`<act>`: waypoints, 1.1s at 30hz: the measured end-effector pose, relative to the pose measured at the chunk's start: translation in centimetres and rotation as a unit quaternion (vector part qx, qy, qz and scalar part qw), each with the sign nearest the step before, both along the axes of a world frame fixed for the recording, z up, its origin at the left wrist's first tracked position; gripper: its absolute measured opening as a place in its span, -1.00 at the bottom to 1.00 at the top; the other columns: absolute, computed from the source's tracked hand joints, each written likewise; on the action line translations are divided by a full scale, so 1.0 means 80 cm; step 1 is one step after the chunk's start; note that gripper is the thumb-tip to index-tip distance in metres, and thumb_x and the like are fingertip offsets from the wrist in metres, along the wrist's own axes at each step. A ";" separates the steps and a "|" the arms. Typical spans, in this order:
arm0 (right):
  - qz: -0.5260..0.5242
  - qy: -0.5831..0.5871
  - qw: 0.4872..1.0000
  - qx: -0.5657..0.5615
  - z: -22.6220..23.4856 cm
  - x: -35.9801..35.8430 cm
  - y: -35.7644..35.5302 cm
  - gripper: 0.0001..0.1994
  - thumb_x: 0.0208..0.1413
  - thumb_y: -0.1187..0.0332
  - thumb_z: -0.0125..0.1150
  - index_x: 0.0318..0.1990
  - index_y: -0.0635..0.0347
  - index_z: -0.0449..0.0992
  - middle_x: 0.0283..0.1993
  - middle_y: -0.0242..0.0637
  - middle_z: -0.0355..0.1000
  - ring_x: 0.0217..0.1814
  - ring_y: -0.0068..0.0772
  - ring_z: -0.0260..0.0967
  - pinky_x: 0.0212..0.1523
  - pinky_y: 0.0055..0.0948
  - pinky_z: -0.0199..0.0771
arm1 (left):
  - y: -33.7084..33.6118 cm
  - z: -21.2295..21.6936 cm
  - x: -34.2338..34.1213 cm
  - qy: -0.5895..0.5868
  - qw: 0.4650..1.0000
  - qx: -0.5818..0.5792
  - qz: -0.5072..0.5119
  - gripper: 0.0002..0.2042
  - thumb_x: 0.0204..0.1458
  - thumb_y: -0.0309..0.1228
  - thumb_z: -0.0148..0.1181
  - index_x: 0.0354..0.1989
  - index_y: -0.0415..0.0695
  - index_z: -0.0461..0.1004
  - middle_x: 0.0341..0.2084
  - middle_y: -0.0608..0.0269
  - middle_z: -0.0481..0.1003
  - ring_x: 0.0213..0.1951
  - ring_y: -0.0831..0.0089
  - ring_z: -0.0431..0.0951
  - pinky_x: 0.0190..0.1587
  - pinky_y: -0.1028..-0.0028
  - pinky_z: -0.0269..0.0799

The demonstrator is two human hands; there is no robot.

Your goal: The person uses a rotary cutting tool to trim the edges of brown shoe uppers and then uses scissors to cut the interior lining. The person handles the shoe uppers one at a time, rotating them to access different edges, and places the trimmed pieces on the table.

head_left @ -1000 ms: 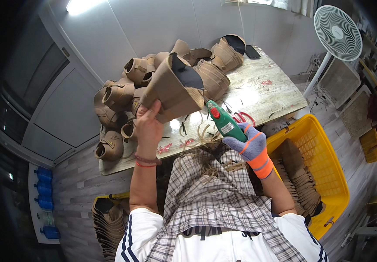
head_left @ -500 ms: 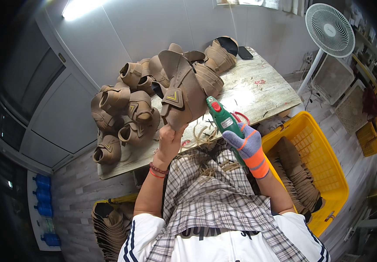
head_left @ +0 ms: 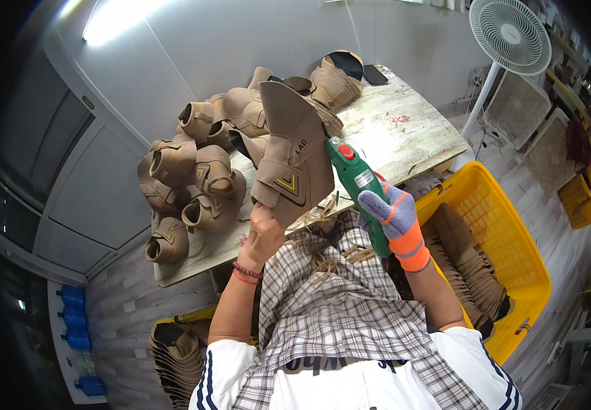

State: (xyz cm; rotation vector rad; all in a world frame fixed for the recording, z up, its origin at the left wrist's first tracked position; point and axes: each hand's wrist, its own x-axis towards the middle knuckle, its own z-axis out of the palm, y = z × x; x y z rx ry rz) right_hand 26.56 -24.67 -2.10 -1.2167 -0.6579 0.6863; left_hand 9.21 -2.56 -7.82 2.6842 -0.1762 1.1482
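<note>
My left hand [head_left: 262, 234], bare with bracelets at the wrist, is closed on the lower end of a tan shoe upper [head_left: 307, 164]. The upper stands tall above the table's front edge, a yellow V-shaped mark on its side. In a grey and orange glove, my right hand [head_left: 394, 217] is wrapped round a green handheld electric cutter [head_left: 358, 176] with a red button. The tip of the cutter is at the right edge of the upper; its blade cannot be made out. Narrow offcuts [head_left: 323, 256] lie on the plaid apron [head_left: 302, 311] over my lap.
More tan shoe uppers [head_left: 203, 171] are heaped on the left of the worn table [head_left: 418, 130]. A black phone [head_left: 375, 74] lies at its far edge. Yellow crate [head_left: 514, 273] at right holds stacked uppers; another stack [head_left: 176, 355] stands low left. A white fan [head_left: 511, 34] is far right.
The upper has turned, showing more of its side, and its lower end has swung right. The cutter stays at its right edge, a little lower along it. The whole view has shifted slightly.
</note>
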 end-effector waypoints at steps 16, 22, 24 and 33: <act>-0.082 -0.160 0.981 -0.072 -0.043 0.034 -0.037 -0.57 -0.06 0.14 0.46 -0.19 0.33 0.51 -0.46 -0.42 0.49 -0.46 -0.70 0.36 -0.43 -0.62 0.40 | 0.000 0.126 -0.033 -0.081 0.609 -0.756 -0.227 -0.68 0.23 -0.42 -0.02 0.09 -0.35 0.34 -0.04 0.03 0.50 -0.03 0.24 0.54 0.06 0.28 0.46; -0.131 -0.399 0.901 -0.106 -0.071 0.013 -0.045 -0.44 -0.28 0.04 0.57 -0.20 0.26 0.54 -0.48 -0.21 0.54 -0.50 -0.45 0.51 -0.45 -0.50 0.50 | 0.089 0.099 -0.049 -0.089 0.386 -0.872 -0.286 -0.68 0.29 -0.38 -0.17 0.01 -0.40 0.36 -0.01 -0.19 0.45 0.04 0.04 0.48 0.17 0.10 0.37; -0.137 -0.446 0.878 -0.105 -0.078 0.011 -0.044 -0.41 -0.33 0.00 0.58 -0.21 0.24 0.54 -0.51 -0.18 0.52 -0.53 -0.34 0.51 -0.47 -0.47 0.50 | 0.095 0.092 -0.054 -0.071 0.340 -0.892 -0.287 -0.67 0.29 -0.37 -0.18 0.03 -0.41 0.34 0.03 -0.22 0.42 0.08 0.01 0.44 0.20 0.08 0.34; -0.125 -0.514 0.842 -0.107 -0.070 0.004 -0.039 -0.41 -0.39 0.08 0.61 -0.19 0.24 0.55 -0.45 -0.15 0.52 -0.49 -0.25 0.51 -0.44 -0.42 0.50 | 0.101 0.074 -0.052 -0.049 0.276 -0.903 -0.325 -0.62 0.30 -0.35 -0.22 0.10 -0.44 0.27 0.09 -0.27 0.35 0.15 -0.02 0.38 0.26 0.07 0.25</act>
